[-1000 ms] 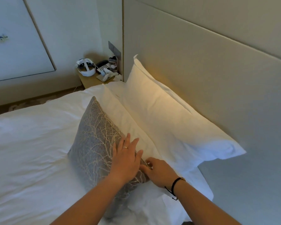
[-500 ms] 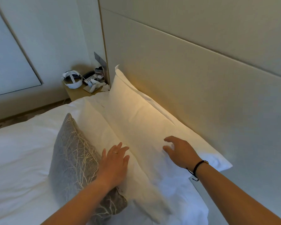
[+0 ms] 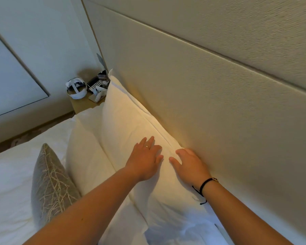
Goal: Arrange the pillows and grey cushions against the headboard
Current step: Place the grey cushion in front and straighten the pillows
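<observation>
Beige padded panels of the headboard (image 3: 210, 96) fill the right side of the view, with the white-sheeted bed (image 3: 9, 174) running along its foot. Both hands lie flat on the rear white pillow (image 3: 131, 124), which stands on its long edge, leaning against the headboard. The left hand (image 3: 145, 160), a ring on one finger, has its fingers straight and slightly spread, palm pressed to the pillow's front face. The right hand (image 3: 189, 165), a black cord bracelet at its wrist, rests with relaxed, extended fingers on the pillow's top edge, just beside the headboard; neither hand curls round anything. A second white pillow (image 3: 85, 156) leans against the front of the first. The grey cushion (image 3: 49, 183), patterned with pale branching lines, stands tilted against that second pillow, toward the middle of the bed. Beyond the bed's far corner, a small bedside table (image 3: 81, 103) carries a white headset (image 3: 76, 88) and a telephone (image 3: 95, 84).
</observation>
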Action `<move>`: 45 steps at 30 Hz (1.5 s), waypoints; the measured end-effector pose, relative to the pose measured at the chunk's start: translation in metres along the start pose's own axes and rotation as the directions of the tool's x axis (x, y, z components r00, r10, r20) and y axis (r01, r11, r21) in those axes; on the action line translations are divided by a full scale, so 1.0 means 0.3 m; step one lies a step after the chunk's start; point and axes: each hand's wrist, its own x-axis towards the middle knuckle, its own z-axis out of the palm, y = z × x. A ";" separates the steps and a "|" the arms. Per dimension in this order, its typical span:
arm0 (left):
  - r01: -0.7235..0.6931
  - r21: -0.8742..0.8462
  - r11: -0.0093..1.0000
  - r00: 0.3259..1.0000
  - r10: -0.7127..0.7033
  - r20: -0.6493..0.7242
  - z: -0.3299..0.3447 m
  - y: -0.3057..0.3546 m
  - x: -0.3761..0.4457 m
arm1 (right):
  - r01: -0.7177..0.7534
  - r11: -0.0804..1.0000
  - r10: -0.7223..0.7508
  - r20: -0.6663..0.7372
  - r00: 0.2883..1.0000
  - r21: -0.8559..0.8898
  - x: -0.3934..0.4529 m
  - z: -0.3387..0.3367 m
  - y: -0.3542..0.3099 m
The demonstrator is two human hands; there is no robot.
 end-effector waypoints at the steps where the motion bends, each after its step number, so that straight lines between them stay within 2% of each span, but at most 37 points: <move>1: -0.014 0.023 1.000 0.999 0.013 0.035 0.002 0.006 0.012 | -0.017 1.000 0.016 0.020 1.000 0.020 0.003 0.003 -0.002; 5: -0.001 0.020 1.000 0.991 -0.002 0.130 0.028 0.007 0.001 | -0.081 0.991 0.072 0.085 0.994 0.105 -0.024 0.042 -0.014; 9: 0.003 0.008 1.000 0.993 -0.004 0.115 0.019 -0.022 0.001 | -0.114 0.980 0.104 0.071 0.992 0.164 -0.045 0.064 -0.029; 13: -0.030 0.025 0.999 0.999 0.029 0.033 -0.024 -0.050 0.047 | -0.102 0.951 0.125 -0.064 0.990 0.291 -0.053 0.033 -0.036; 16: -0.046 0.022 0.999 0.998 0.047 -0.047 -0.044 -0.051 0.085 | -0.031 0.939 0.101 -0.190 0.977 0.343 -0.071 -0.004 -0.039; 20: -0.150 0.078 0.986 0.977 0.160 -0.140 -0.079 -0.012 0.152 | 0.077 0.964 -0.018 -0.225 0.974 0.254 -0.108 -0.064 -0.044; 22: -0.217 0.155 0.964 0.966 0.234 -0.107 -0.112 0.003 0.187 | 0.101 0.973 -0.056 -0.210 0.976 0.210 -0.124 -0.097 -0.048; 24: -0.274 0.277 0.921 0.957 0.290 -0.018 -0.151 0.002 0.220 | 0.099 0.984 -0.068 -0.202 0.977 0.151 -0.140 -0.122 -0.051; 26: -0.286 0.370 0.884 0.957 0.281 0.068 -0.183 -0.014 0.243 | 0.063 0.996 -0.051 -0.191 0.980 0.058 -0.156 -0.129 -0.046; 29: -0.246 0.422 0.873 0.969 0.229 0.090 -0.191 -0.052 0.263 | 0.025 0.998 -0.035 -0.183 0.982 -0.059 -0.173 -0.102 -0.035; 32: -0.267 0.467 0.843 0.963 0.246 0.105 -0.162 -0.075 0.282 | 0.009 0.983 -0.040 -0.171 0.985 -0.184 -0.152 -0.060 -0.043; 38: -0.220 0.484 0.847 0.961 0.273 -0.040 -0.166 -0.099 0.374 | -0.068 0.983 0.021 -0.258 0.966 -0.173 -0.078 -0.023 -0.037; 41: -0.212 0.489 0.846 0.953 0.291 -0.091 -0.169 -0.116 0.415 | -0.101 0.975 0.048 -0.257 0.965 -0.197 -0.064 0.004 -0.021; 43: -0.216 0.504 0.836 0.956 0.286 -0.064 -0.179 -0.156 0.441 | -0.129 0.978 0.087 -0.244 0.966 -0.162 -0.054 0.014 -0.019; 45: -0.192 0.520 0.832 0.975 0.222 0.004 -0.185 -0.212 0.475 | -0.144 0.981 0.114 -0.216 0.970 -0.130 -0.044 0.023 -0.021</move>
